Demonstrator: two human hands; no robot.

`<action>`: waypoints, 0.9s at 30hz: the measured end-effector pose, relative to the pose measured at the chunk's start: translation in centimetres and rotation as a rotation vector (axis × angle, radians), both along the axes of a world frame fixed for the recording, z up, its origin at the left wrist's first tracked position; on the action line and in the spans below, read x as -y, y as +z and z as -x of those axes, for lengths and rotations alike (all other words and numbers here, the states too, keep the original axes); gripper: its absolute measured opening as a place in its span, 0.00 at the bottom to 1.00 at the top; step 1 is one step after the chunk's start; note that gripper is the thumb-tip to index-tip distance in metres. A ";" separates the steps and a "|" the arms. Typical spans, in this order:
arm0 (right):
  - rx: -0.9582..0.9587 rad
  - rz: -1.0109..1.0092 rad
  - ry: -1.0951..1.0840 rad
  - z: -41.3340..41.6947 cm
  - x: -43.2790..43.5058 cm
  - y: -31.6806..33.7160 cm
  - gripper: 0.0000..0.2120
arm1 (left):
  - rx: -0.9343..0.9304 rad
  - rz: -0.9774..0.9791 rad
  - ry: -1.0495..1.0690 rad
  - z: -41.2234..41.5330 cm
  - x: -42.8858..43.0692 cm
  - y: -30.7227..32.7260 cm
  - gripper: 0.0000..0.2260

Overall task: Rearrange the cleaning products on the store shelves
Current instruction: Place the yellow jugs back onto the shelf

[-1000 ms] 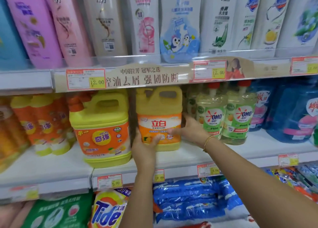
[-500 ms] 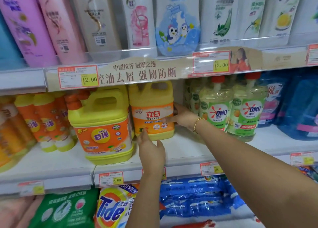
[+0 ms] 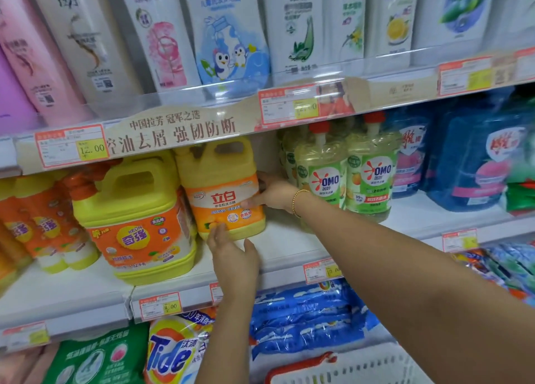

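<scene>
Jug: the small yellow jug [image 3: 223, 192] stood on the middle shelf [image 3: 289, 247], tight against the bigger yellow jug [image 3: 136, 218].
Hidden bits: its handle top was cut off by the price strip [image 3: 173, 134]; the fingers behind it couldn't be seen.
Right hand: the right hand [image 3: 272, 194] gripped the jug's right side, thumb on the label.
Left hand: the left hand [image 3: 231, 256] was flat and spread, fingertips touching the jug's bottom front edge.
Neighbours: OMO bottles [image 3: 321, 180] sat just past the right wrist.

A: The yellow jug [image 3: 223, 178]: smooth opaque plastic, glossy printed label. And the green bottles [image 3: 321, 180]?
B: Translucent plastic, shiny. The shelf [image 3: 289, 244]: white, matt, smooth. The blue bags [image 3: 304, 317]: crinkled glossy film. The price tags [image 3: 160, 305]: paper. The basket [image 3: 362, 369]: white plastic lattice. The bracelet [image 3: 298, 201]: small beads, metallic sheen.
</scene>
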State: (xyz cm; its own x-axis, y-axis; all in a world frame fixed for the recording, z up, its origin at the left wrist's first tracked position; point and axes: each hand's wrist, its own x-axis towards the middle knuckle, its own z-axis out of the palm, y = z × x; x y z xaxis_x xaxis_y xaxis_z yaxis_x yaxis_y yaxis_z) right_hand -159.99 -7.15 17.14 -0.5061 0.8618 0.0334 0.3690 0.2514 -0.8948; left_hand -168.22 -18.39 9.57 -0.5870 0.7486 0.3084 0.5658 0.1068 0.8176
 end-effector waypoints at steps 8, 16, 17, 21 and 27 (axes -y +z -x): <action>0.419 -0.524 -0.080 -11.7 7.8 3.5 0.19 | -0.085 -0.231 -0.127 -7.0 0.2 0.5 0.15; 0.906 -0.131 -0.368 -39.7 11.6 -3.7 0.13 | -0.117 -0.028 -0.730 -26.2 0.9 -5.4 0.18; 0.924 -0.029 -0.416 -42.8 11.6 -5.2 0.11 | -0.082 0.021 -0.802 -28.5 0.8 -6.7 0.14; 0.961 0.311 -0.562 -51.8 12.2 -11.8 0.20 | 0.025 0.303 -1.047 -37.5 0.3 -11.9 0.08; 0.965 0.522 -0.698 -57.9 13.7 -21.6 0.34 | -0.011 0.650 -1.242 -47.0 0.1 -18.6 0.25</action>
State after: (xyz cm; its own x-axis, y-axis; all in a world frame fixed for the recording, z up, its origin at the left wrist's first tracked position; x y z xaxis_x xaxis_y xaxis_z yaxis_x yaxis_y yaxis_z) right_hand -102.10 -20.88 -4.51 0.4202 0.7520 -0.5080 0.8257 -0.5490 -0.1297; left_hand -121.19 -18.46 -9.02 0.5558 0.7795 -0.2889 0.5745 -0.1090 0.8112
